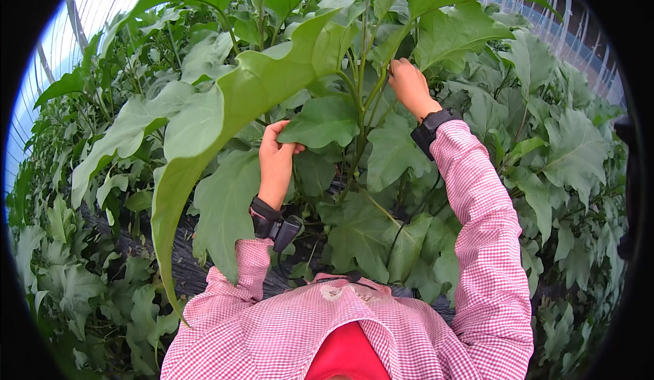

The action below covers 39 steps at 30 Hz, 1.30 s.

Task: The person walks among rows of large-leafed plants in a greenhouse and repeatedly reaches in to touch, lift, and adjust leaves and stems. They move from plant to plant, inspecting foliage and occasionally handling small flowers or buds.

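Observation:
Before me stands a tall eggplant plant with forked green stems. My left hand is on the plant's left side, touching the tip of a broad leaf. That leaf covers part of its fingers, so I cannot see whether they pinch anything. Higher up on the right, my right hand reaches in beside a stem with its fingers curled. Its fingertips are hidden among the foliage, and whatever they touch is out of sight. A large curling leaf arches across the view above my left hand.
Dense eggplant foliage surrounds me on both sides. Dark plastic film covers the ground below. The greenhouse's curved wall rises at the upper left. A thin black cable hangs near my right arm, and both wrists wear black strapped devices.

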### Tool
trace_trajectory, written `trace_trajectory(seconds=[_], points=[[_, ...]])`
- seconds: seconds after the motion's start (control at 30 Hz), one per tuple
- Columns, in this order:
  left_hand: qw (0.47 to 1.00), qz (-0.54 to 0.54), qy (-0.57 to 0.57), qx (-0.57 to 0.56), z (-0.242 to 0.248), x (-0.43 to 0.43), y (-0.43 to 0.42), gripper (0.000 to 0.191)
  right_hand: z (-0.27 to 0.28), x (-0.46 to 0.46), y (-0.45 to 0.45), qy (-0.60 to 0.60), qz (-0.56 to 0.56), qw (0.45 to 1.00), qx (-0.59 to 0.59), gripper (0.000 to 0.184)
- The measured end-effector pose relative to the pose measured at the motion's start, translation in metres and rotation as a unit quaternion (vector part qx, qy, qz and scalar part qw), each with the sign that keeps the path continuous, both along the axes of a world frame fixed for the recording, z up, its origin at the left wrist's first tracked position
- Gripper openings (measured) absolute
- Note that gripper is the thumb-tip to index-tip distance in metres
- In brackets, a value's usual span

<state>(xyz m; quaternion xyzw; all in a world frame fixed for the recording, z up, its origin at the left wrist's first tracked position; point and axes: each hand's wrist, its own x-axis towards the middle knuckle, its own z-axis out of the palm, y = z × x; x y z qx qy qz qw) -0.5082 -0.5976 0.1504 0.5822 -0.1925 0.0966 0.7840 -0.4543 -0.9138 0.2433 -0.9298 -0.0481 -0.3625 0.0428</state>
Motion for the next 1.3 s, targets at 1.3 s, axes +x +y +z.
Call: trace_trajectory(seconds=[1.3], points=[[0.949,0.309,0.013,-0.064,0.164,0.202,0.041,0.036,0.083,0.126,0.237,-0.126,0.132,0.919,0.349,0.05]])
